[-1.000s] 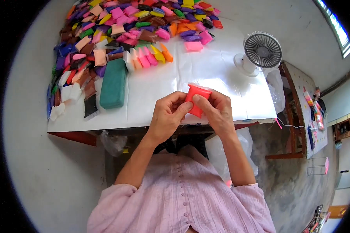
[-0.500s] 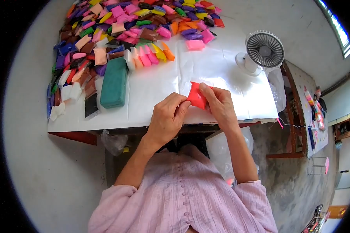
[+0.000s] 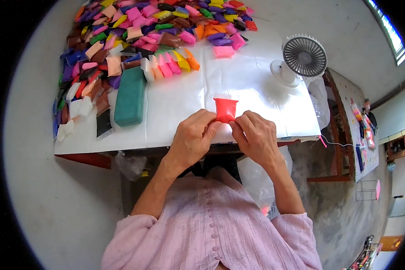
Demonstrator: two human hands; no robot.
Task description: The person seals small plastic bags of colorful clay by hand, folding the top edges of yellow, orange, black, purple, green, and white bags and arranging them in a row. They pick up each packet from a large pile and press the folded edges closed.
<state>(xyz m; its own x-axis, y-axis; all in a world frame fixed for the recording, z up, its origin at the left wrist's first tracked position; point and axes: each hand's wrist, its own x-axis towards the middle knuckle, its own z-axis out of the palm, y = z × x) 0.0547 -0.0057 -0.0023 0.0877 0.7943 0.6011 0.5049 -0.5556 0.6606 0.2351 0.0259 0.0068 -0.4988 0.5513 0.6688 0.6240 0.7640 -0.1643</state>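
Note:
A small red packet [image 3: 226, 109] is held upright above the table's front edge, its clear top strip pointing away from me. My left hand [image 3: 195, 135] pinches its lower left corner between thumb and fingers. At the lower right corner, my right hand [image 3: 258, 137] grips it the same way. Beyond the packet, a pink packet [image 3: 223, 51] lies alone on the white table cover [image 3: 175, 103]. A row of packets in white, peach, pink, yellow and orange [image 3: 173, 64] leans beside the green box [image 3: 130, 96].
A large heap of colourful packets [image 3: 139, 22] covers the table's back left. A white fan [image 3: 304, 56] stands at the right. Further right is a second table [image 3: 346, 121] with goods on it. Plastic bags [image 3: 260, 175] hang below the front edge.
The red packet has turned from tilted to upright. My right hand has slid from its upper right side down to the lower right corner; my left hand has barely moved.

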